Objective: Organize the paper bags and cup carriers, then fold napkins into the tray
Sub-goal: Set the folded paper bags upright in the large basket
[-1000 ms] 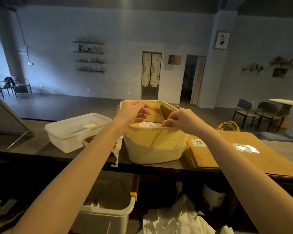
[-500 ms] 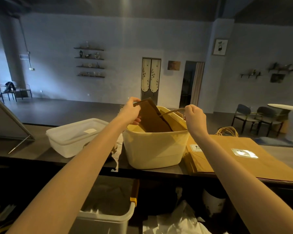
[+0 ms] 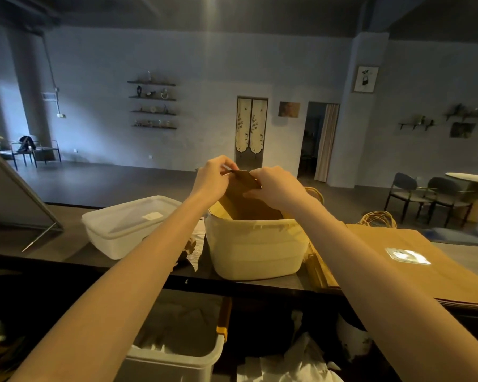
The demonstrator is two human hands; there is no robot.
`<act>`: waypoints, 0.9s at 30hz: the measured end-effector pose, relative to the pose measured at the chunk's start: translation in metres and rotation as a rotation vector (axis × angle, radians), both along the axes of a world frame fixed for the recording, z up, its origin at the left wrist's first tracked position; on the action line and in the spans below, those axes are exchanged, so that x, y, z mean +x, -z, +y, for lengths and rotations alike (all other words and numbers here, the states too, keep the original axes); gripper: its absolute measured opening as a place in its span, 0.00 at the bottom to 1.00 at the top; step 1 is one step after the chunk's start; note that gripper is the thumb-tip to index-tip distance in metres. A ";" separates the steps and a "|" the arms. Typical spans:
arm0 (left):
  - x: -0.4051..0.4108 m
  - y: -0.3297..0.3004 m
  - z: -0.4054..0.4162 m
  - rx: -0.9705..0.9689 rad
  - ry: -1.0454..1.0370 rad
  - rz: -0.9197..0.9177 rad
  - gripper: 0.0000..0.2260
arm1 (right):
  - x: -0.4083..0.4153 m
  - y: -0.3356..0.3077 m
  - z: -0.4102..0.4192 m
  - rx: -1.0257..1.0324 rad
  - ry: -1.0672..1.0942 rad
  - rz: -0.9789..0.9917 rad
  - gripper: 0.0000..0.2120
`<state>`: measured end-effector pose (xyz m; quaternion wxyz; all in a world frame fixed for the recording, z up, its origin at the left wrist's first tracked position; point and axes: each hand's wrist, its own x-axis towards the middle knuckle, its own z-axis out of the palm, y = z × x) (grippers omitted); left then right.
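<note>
Inside cream bin (image 3: 255, 249): paper bag (image 3: 244, 199) upright, long axis vertical.

Nothing here reads clearly. A white sticker (image 3: 407, 255) on the flat paper bags (image 3: 436, 260) carries dark marks washed out by glare, and a small white label (image 3: 153, 215) on the clear tub's lid (image 3: 127, 216) is too small to read.

The paper bag (image 3: 246, 202) looks like matt brown kraft paper, as does the flat bag stack (image 3: 425, 268) at three o'clock. The tub (image 3: 255, 249) is smooth cream plastic; the lidded box (image 3: 127, 224) is translucent plastic. The counter (image 3: 66, 249) shows dark matt wood grain.
</note>
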<state>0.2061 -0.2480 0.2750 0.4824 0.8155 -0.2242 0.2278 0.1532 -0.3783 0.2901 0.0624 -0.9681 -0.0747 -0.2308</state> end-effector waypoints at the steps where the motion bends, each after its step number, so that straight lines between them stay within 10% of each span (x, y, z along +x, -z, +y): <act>1: 0.001 -0.001 0.002 -0.009 0.013 0.001 0.07 | 0.005 0.002 0.002 0.029 0.011 -0.047 0.13; 7: 0.007 -0.001 0.016 -0.122 0.049 0.092 0.10 | 0.015 0.024 0.019 0.527 -0.023 -0.205 0.12; 12: 0.011 0.000 0.028 -0.224 0.025 0.216 0.12 | 0.010 0.030 0.033 0.627 -0.160 0.184 0.17; 20: 0.007 -0.003 0.032 -0.112 -0.072 0.198 0.11 | 0.003 0.019 0.049 0.201 -0.161 0.512 0.22; 27: -0.024 -0.029 0.018 -0.113 -0.014 0.023 0.11 | -0.009 0.010 0.016 0.324 -0.224 0.490 0.22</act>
